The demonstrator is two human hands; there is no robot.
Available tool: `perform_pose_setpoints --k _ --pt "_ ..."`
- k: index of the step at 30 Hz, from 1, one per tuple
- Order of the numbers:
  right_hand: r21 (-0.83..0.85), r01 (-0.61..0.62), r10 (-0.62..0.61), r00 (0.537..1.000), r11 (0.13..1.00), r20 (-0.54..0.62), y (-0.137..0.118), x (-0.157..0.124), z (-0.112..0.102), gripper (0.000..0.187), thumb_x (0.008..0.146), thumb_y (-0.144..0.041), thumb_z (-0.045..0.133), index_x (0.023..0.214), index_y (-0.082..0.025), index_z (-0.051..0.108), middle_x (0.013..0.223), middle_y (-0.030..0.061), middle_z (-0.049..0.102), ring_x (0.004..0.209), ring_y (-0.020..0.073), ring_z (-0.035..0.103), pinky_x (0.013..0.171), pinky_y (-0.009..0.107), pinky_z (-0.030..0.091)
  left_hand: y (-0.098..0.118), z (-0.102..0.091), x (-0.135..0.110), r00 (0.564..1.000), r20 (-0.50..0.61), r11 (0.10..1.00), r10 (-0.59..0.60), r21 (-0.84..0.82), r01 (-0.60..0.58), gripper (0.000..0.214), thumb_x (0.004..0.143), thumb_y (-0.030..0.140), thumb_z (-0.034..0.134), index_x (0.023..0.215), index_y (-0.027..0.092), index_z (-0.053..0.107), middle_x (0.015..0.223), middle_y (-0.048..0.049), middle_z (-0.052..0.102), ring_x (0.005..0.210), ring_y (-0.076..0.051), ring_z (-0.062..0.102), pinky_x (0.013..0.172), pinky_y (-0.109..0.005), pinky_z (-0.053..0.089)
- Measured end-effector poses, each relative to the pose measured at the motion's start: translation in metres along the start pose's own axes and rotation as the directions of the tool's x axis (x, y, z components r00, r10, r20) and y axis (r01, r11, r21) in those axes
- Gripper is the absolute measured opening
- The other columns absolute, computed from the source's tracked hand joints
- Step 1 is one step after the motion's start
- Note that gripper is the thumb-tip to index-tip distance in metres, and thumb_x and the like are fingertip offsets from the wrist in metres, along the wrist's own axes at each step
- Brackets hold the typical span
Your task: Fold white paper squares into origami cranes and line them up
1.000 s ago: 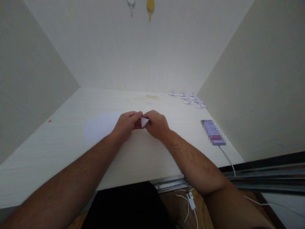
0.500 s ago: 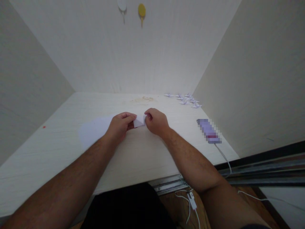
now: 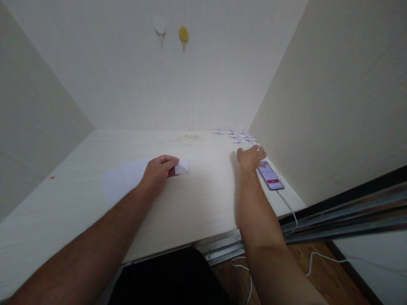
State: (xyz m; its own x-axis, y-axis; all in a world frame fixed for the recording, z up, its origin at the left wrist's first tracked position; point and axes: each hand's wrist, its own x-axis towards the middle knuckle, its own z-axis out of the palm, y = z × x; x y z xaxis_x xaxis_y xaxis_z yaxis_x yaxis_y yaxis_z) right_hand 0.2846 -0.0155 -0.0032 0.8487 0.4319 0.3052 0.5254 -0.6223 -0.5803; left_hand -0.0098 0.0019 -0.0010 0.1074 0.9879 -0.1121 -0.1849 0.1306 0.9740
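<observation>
Between the thumb and fingers of my left hand (image 3: 160,169) is a small folded piece of white paper (image 3: 182,167), held just above the table. My right hand (image 3: 251,157) is apart from the paper, stretched out at the right with its fingers spread and nothing in them. It hovers beside the upper end of a phone (image 3: 271,176) with a lit screen. Just beyond its fingertips lie several small white folded paper cranes (image 3: 238,140), grouped in the far right corner. A white paper sheet (image 3: 119,180) lies flat, partly under my left hand and forearm.
The pale table (image 3: 190,203) meets walls at the back and right. A white cable (image 3: 288,203) runs from the phone over the table edge. A yellow hook (image 3: 183,34) and a white hook (image 3: 159,25) are on the back wall. A small red spot (image 3: 52,177) marks the left side.
My right hand has let go of the folded paper and moved right, opening beside the phone and cranes. My left hand keeps hold of the paper. The view has tilted slightly up.
</observation>
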Motion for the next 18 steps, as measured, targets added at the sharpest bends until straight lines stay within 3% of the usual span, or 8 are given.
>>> perform_pose_setpoints --k 4,7,9,11,14,16,18 --pt "0.016 -0.003 0.003 1.0 1.0 -0.03 -0.001 0.0 -0.002 0.063 0.076 -0.035 0.059 0.132 -0.01 0.048 0.148 0.0279 0.032 0.137 0.0457 0.022 0.096 0.079 0.024 -0.001 -0.002 0.002 1.0 0.005 1.0 0.004 0.009 -0.004 0.024 0.057 0.029 0.08 0.069 0.015 0.065 0.065 -0.002 0.064 0.057 -0.011 0.058 0.054 -0.024 0.05" --pt "0.102 0.197 -0.185 0.976 0.975 -0.117 -0.015 -0.01 -0.003 0.05 0.078 -0.031 0.058 0.123 -0.011 0.054 0.142 0.0238 0.043 0.135 0.039 0.031 0.104 0.069 0.025 -0.001 -0.002 0.001 1.0 0.022 1.0 0.015 0.002 -0.015 0.025 0.058 0.03 0.08 0.07 0.015 0.065 0.063 -0.0008 0.063 0.055 -0.011 0.056 0.054 -0.024 0.049" --pt "0.315 0.371 -0.368 0.927 0.874 -0.07 -0.029 -0.025 -0.001 0.037 0.081 -0.031 0.055 0.113 -0.012 0.06 0.124 0.0183 0.059 0.12 0.0293 0.049 0.104 0.053 0.036 0.0 -0.002 -0.001 0.999 0.038 1.0 0.024 -0.008 -0.024 0.026 0.058 0.031 0.081 0.071 0.015 0.065 0.064 -0.0011 0.064 0.056 -0.011 0.058 0.055 -0.025 0.051" --pt "0.585 0.363 -0.503 0.86 0.725 0.089 -0.043 -0.045 0.002 0.031 0.083 -0.04 0.055 0.098 -0.014 0.065 0.1 0.0119 0.068 0.094 0.0221 0.061 0.091 0.041 0.047 0.0 -0.002 -0.002 0.998 0.052 0.999 0.044 -0.007 -0.043 0.029 0.058 0.032 0.083 0.072 0.015 0.065 0.069 -0.0021 0.066 0.061 -0.012 0.061 0.059 -0.026 0.053" --pt "0.809 0.121 -0.636 0.688 0.575 0.349 -0.059 -0.077 0.005 0.036 0.079 -0.051 0.06 0.083 -0.016 0.067 0.077 0.0051 0.067 0.072 0.017 0.062 0.073 0.033 0.051 0.0 -0.003 -0.003 0.994 0.065 0.996 0.09 0.018 -0.092 0.031 0.058 0.035 0.083 0.076 0.015 0.067 0.072 -0.0038 0.069 0.064 -0.013 0.063 0.063 -0.029 0.054" --pt "0.847 -0.021 -0.708 0.536 0.532 0.459 -0.064 -0.093 0.006 0.036 0.076 -0.051 0.064 0.084 -0.017 0.067 0.076 0.0035 0.067 0.069 0.0148 0.061 0.066 0.03 0.051 0.0 -0.004 -0.002 0.987 0.089 0.989 0.131 0.052 -0.136 0.032 0.06 0.036 0.082 0.078 0.015 0.068 0.071 -0.0041 0.07 0.062 -0.014 0.062 0.063 -0.029 0.054" --pt "0.843 -0.043 -0.738 0.46 0.537 0.493 -0.066 -0.104 0.005 0.035 0.071 -0.048 0.07 0.086 -0.016 0.068 0.072 0.0015 0.067 0.064 0.0127 0.059 0.061 0.026 0.048 -0.001 -0.005 -0.002 0.978 0.108 0.976 0.181 0.1 -0.192 0.03 0.062 0.037 0.081 0.079 0.015 0.068 0.068 -0.0033 0.069 0.06 -0.013 0.061 0.061 -0.028 0.053"
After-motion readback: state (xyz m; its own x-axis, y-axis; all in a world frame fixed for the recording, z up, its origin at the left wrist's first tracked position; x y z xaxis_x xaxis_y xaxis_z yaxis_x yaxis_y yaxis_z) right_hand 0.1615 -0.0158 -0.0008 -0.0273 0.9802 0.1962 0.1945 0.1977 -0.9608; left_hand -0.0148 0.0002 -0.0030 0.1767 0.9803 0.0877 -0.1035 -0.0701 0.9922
